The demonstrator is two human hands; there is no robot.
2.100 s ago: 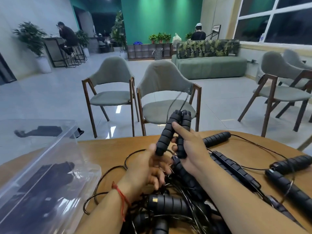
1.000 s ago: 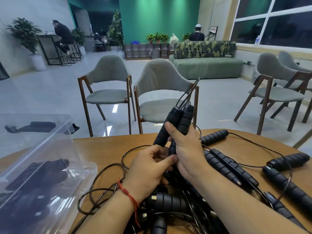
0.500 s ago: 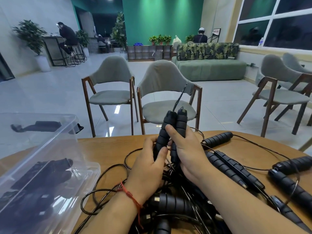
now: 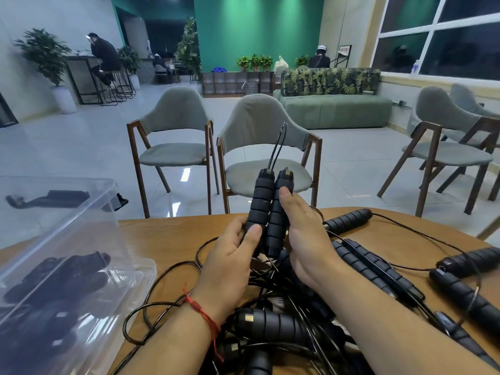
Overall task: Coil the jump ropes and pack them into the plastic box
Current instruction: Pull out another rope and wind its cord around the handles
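Partly done: paired handles [image 4: 266, 209] clamped in left hand [image 4: 231, 257] and right hand [image 4: 307, 239]; some ropes [image 4: 62, 272] in the plastic box [image 4: 109, 192]; tangled heap [image 4: 273, 323] on the counter [image 4: 167, 231] yet to coil.

From here I can't see the fingers of the left hand [image 4: 230, 266] or the right hand [image 4: 305, 239]. They go behind the 2 upright handles [image 4: 267, 209], and only the thumbs show in front. The handles' lower ends are lost between the palms.

The plastic box [image 4: 81, 226] is cut by the left and bottom edges. Its contents read only as dark shapes through the cloudy wall, and I can't count them.

The rope pile [image 4: 273, 323] runs under both forearms and off the bottom edge, so I can't trace which cord belongs to which grip. 1 handle at far right [image 4: 470, 259] is clipped by the frame. The seated figures in the background are too small to make out.
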